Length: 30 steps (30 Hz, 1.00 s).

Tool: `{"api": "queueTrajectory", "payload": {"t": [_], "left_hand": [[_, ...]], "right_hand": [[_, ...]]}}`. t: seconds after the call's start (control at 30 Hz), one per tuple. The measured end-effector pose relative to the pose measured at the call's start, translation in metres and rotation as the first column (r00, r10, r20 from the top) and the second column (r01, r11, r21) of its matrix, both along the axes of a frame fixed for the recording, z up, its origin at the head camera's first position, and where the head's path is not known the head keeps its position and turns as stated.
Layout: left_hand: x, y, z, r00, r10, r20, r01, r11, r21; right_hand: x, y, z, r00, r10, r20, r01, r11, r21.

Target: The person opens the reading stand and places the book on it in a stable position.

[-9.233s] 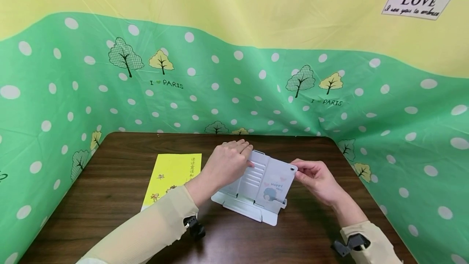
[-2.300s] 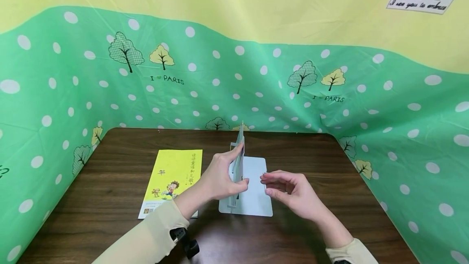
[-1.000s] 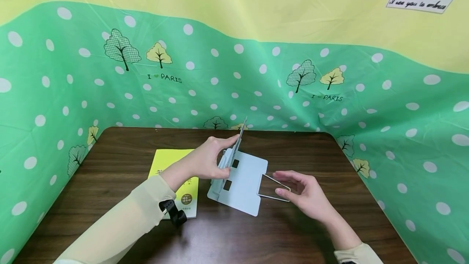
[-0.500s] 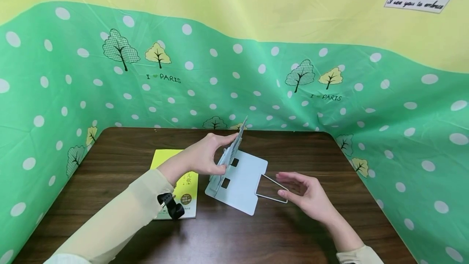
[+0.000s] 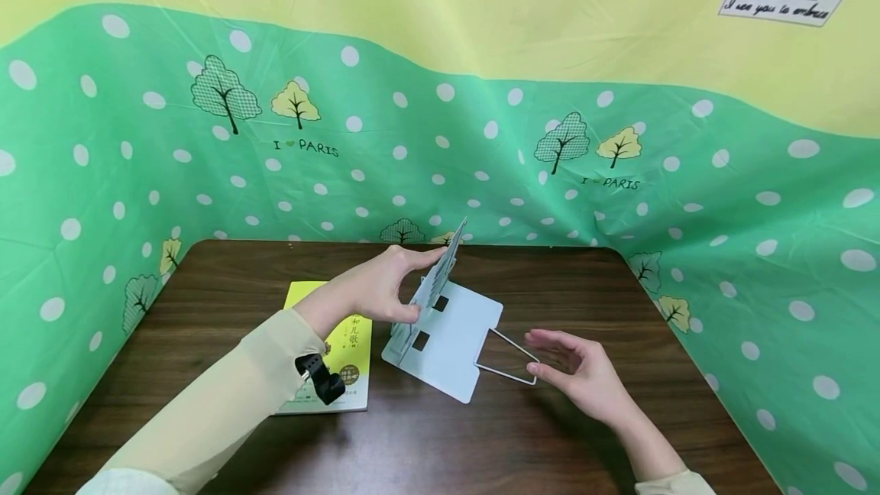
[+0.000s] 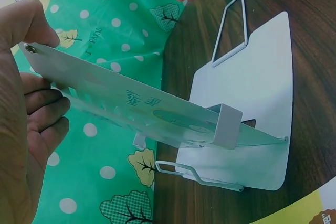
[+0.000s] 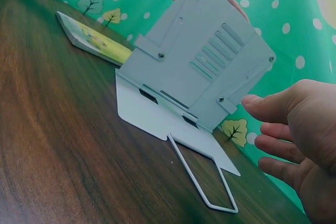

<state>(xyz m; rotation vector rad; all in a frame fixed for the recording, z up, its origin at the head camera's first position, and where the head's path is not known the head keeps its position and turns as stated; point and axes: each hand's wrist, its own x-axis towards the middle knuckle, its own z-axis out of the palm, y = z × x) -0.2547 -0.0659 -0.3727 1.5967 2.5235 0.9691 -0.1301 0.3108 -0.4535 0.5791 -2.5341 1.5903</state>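
A pale blue metal book stand [image 5: 450,346] lies with its base plate on the table, its slotted back panel [image 7: 210,51] tilted up from the base. My left hand [image 5: 378,289] grips the panel by its edge, thumb on one face and fingers on the other, as the left wrist view shows. From the base a wire loop [image 7: 189,171] sticks out toward my right. Beside that loop my right hand [image 5: 584,373] hovers with relaxed fingers; a gap shows between them in the right wrist view. Small page clips [image 6: 228,125] stand at the panel's lower edge.
A yellow book [image 5: 354,373] lies flat to the left, partly hidden under my left forearm. The dark wooden table [image 5: 440,449] is bordered by a green and yellow polka-dot cloth [image 5: 440,128] behind and at both sides.
The panel, earlier facing me, is now turned nearly edge-on and the base shows. The wire loop has come out from the base. In the last second, the stand shifted slightly left.
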Motion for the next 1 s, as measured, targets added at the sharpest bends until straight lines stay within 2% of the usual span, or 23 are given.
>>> {"api": "queueTrajectory", "payload": {"t": [0.27,1.0], "left_hand": [[-0.002,-0.002,0.000,1.000,-0.002,0.027,0.003,1.000,-0.023],[-0.009,0.004,0.008,0.998,-0.060,-0.010,0.059,0.995,-0.077]], "right_hand": [[0.001,0.004,-0.010,1.000,0.003,0.010,-0.002,0.999,-0.045],[0.002,0.012,-0.023,0.998,-0.027,0.063,0.029,0.999,-0.037]]}}
